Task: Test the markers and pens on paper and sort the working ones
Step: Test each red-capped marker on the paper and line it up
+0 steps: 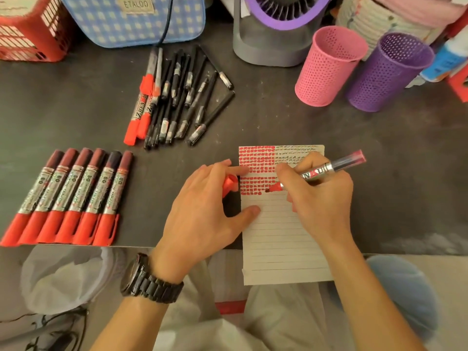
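Head cam: red marker on the pad, cap in my other hand

Stuff you can't really see first. The red cap is mostly buried under my left hand, only a bit pokes out under the index finger. My right hand covers the middle of the red marker, so the label is only half readable. The small dark scribbles on the pad, just beyond my right knuckles, are too tiny to make out. The near end of the notepad hangs over the table edge between my wrists. The fan and red basket far beyond my hands are cut off by the frame.

Hands now. Right hand is curled tight around the marker, tip down and touching the pad at the end of the last row of red blocks. Left hand grips the cap with its curled fingers, while the index fingertip and thumb lie on the pad's left edge.

Left of my left hand, six capped markers sit side by side. Beyond that hand is a loose pile of pens with a couple more red markers. Beyond my right hand stand a pink cup and purple cup, side by side.
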